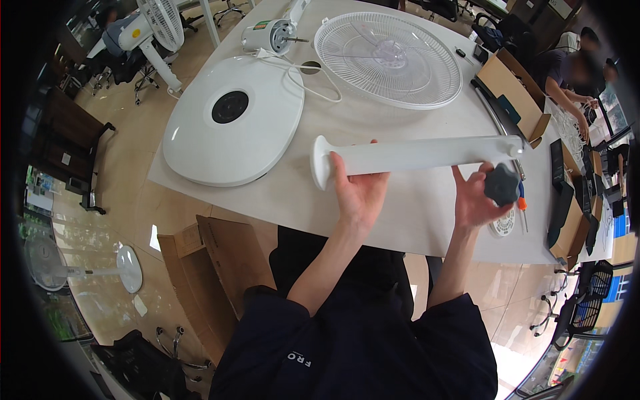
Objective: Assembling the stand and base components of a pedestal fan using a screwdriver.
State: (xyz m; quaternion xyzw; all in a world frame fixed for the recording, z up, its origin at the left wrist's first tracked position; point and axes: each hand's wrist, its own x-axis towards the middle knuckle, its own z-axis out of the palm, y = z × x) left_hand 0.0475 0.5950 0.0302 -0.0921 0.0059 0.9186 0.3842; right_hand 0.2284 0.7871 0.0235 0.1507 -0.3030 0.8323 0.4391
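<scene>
A white fan pole point(420, 156) lies level above the table, its flared collar at the left end. My left hand point(360, 193) grips it from below near that collar, thumb on the near side. At the pole's other end, my right hand point(475, 200) pinches a dark grey lobed knob point(501, 185). Some right fingers reach up near the pole's underside; whether they touch it I cannot tell. Left of the pole sits the white rounded fan base point(193, 137) with a black round centre. Beyond it lie the fan motor point(263, 35) with its cord and the round fan grille point(427, 67) with clear blades.
A screwdriver point(523, 204) and a small white slotted disc point(503, 225) lie right of my right hand. Open cardboard boxes point(510, 87) stand at the table's right side. Another carton point(223, 267) is on the floor below the front edge. A person point(567, 80) works at the far right.
</scene>
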